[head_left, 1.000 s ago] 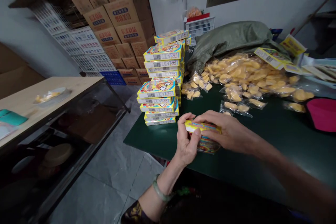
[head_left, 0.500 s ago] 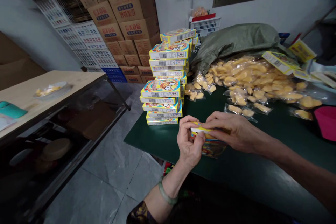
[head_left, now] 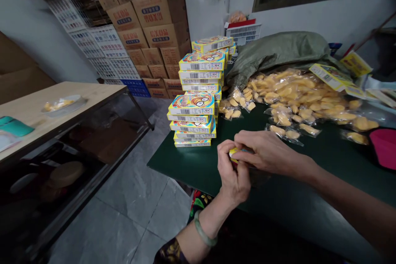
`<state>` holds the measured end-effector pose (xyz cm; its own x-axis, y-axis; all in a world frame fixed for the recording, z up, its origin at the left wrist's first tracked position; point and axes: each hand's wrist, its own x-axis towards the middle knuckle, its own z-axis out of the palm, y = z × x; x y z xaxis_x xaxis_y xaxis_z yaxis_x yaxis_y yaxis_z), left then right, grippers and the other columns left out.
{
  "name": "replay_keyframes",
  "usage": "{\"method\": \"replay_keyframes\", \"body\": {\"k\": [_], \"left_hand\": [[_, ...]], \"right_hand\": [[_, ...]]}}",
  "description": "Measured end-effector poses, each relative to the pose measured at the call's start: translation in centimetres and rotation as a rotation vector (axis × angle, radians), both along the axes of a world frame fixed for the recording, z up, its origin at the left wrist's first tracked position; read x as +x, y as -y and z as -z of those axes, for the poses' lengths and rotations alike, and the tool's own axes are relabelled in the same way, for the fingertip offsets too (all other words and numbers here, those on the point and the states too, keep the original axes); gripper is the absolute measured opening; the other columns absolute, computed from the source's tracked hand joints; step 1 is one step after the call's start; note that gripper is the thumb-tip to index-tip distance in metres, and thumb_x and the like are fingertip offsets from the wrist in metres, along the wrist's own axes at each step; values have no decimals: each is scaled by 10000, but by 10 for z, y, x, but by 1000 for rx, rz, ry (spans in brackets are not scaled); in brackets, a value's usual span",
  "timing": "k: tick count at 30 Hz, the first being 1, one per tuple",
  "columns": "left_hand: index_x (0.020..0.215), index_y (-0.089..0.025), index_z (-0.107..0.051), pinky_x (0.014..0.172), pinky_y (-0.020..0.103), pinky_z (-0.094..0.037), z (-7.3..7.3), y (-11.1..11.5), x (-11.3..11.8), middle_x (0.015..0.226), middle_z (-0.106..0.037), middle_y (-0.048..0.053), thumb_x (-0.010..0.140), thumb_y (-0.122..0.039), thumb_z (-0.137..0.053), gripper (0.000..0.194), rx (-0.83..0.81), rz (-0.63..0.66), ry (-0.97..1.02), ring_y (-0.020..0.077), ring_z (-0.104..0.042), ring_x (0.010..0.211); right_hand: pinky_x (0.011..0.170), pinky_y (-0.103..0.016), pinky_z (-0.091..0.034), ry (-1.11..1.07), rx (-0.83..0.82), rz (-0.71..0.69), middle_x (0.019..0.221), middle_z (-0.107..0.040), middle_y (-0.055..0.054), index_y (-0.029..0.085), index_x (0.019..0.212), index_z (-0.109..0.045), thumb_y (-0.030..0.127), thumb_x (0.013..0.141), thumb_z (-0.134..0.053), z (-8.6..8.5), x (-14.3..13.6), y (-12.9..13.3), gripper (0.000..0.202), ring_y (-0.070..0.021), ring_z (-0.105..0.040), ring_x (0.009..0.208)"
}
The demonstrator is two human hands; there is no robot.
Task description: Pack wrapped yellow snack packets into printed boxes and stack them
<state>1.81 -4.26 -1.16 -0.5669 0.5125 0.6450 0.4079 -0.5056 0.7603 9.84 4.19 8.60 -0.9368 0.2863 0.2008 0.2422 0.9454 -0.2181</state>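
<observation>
Both my hands close around one small yellow printed box above the green table. My left hand grips its left end, fingers curled behind and thumb in front. Across the top end lies my right hand, its fingers pressed onto the box. Most of the box is hidden behind the hands. To the left stands a tall stack of yellow printed boxes, piled unevenly. Beyond the right hand, several clear packets of yellow pieces lie on the table.
A large heap of yellow packets spills from a green sack. Open cartons and a pink item are at the right. A wooden table with a plate stands left. Cardboard boxes are stacked behind.
The box has turned and its printed face has gone from sight behind my hands. My left hand has shifted slightly right, and my right hand now covers more of the box's top end.
</observation>
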Motion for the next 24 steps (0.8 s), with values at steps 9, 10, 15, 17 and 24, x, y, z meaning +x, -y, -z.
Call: {"method": "replay_keyframes", "body": {"k": [9, 10, 15, 17, 24], "left_hand": [[1019, -197, -467, 898, 351, -434, -1, -6, -2, 1085, -465, 83, 779, -142, -506, 249, 74, 52, 213, 187, -495, 1023], [1016, -197, -471, 898, 348, -433, -1, -6, -2, 1082, -467, 81, 775, -136, -504, 251, 74, 58, 210, 187, -495, 1022], [1017, -208, -476, 895, 343, -427, 0, -7, -4, 1091, -472, 70, 777, -127, -502, 254, 84, 90, 214, 180, -498, 1012], [1006, -212, -476, 892, 337, -424, 0, -8, -4, 1079, -475, 62, 773, -117, -502, 253, 85, 91, 221, 174, -494, 1005], [940, -202, -487, 865, 309, -435, -6, -10, -4, 1033, -490, 52, 716, -69, -493, 261, 91, 60, 249, 166, -497, 993]], "right_hand": [[614, -231, -361, -60, -133, -167, 772, -564, -36, 177, 819, -640, 263, 909, -459, 4, -1, -10, 220, -124, -511, 688], [608, -229, -357, -51, -126, -191, 768, -559, -36, 177, 813, -640, 267, 915, -451, 3, -1, -11, 233, -122, -505, 682], [588, -227, -329, 19, -65, -217, 767, -532, -30, 163, 767, -598, 263, 932, -415, -1, -3, -13, 266, -108, -484, 661], [589, -229, -319, 26, -37, -216, 777, -531, -28, 162, 768, -589, 259, 933, -414, 0, -2, -14, 259, -105, -484, 664], [555, -231, -278, -8, 46, -283, 752, -525, -21, 158, 729, -577, 253, 941, -408, 3, -2, -20, 288, -95, -467, 634]]}}
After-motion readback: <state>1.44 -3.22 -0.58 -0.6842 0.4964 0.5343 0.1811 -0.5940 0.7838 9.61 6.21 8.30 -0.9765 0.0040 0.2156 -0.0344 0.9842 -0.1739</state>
